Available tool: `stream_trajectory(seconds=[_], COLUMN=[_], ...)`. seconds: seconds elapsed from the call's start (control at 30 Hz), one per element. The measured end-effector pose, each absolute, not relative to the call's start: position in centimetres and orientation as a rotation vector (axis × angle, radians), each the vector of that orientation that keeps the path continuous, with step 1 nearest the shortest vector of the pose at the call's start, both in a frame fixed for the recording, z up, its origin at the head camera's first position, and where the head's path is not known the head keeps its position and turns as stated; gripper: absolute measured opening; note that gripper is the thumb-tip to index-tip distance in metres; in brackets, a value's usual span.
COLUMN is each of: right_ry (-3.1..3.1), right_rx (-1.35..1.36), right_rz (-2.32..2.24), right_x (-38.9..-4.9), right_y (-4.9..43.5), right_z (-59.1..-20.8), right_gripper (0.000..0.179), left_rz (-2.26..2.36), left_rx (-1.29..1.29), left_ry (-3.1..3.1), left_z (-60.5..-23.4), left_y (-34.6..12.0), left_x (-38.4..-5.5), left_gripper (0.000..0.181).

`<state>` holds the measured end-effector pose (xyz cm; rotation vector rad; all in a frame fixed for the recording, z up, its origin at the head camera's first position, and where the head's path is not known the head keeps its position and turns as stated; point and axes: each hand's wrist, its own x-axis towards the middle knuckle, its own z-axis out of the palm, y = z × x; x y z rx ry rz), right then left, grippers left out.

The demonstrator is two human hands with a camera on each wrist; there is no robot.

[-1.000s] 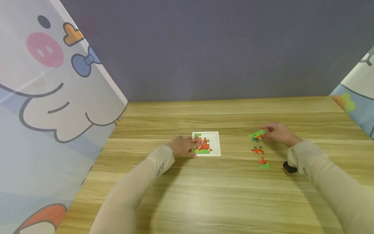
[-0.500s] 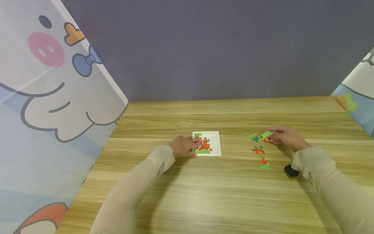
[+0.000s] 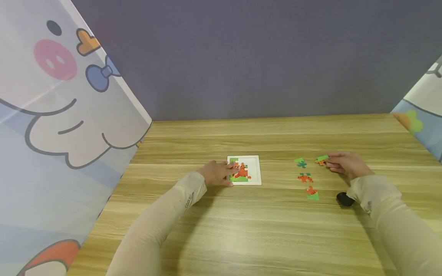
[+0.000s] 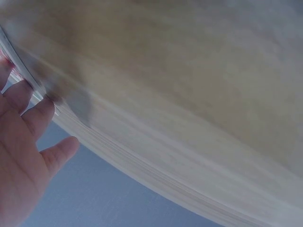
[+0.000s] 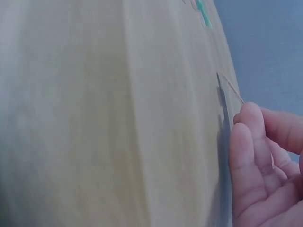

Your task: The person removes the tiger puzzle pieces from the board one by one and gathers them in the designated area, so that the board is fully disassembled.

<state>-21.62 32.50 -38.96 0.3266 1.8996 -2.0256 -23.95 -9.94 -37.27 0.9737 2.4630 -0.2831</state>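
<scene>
My left hand (image 3: 216, 172) rests with spread fingers on the left side of a white-framed puzzle board (image 3: 254, 168). Orange and green pieces fill the board's left part, some hidden under the fingers; its right part is bare white. In the left wrist view, fingertips (image 4: 46, 106) lie at the board's edge. To the right, my right hand (image 3: 348, 164) pinches a green and orange puzzle piece (image 3: 322, 158) between thumb and fingers. The right wrist view shows that piece (image 5: 231, 87) edge-on, tilted close over the table, its shadow beside it.
Left of the right hand lie a green and teal piece (image 3: 301, 163), an orange striped piece (image 3: 305, 178) and an orange and green piece (image 3: 312, 193). A black rounded object (image 3: 344, 199) sits by the right cuff. A grey panel (image 3: 269, 61) stands behind the wooden table (image 3: 262, 230).
My right hand has moved right and slightly toward me with the pinched piece, away from the green and teal piece, which now shows apart. The left hand has stayed on the board.
</scene>
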Motion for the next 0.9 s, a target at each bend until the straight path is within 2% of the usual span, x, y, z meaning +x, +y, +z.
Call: stream_trajectory(seconds=[0.17, 0.3, 0.5, 0.9], right_ry=[1.938, 2.031, 2.144, 2.164], right_rx=[0.356, 0.347, 0.329, 0.299], right_rz=[-1.964, -1.859, -1.699, -1.591], right_x=[-21.61, -21.61, -21.62, -22.18], right_y=[32.88, 32.92, 32.91, 33.31], right_z=[-38.81, -38.73, -38.58, -38.52], right_gripper=[0.029, 0.01, 0.04, 0.033], left_rz=[-0.287, -0.285, -0.282, -0.291], left_rx=[0.976, 0.997, 1.018, 1.015], left_ry=[2.468, 2.475, 2.476, 2.48], left_z=[-37.38, -37.32, -37.31, -37.36], left_y=[-9.97, -10.02, -10.09, -10.14], left_x=[-23.96, -23.91, -23.88, -23.94], left_gripper=[0.068, 0.068, 0.067, 0.066])
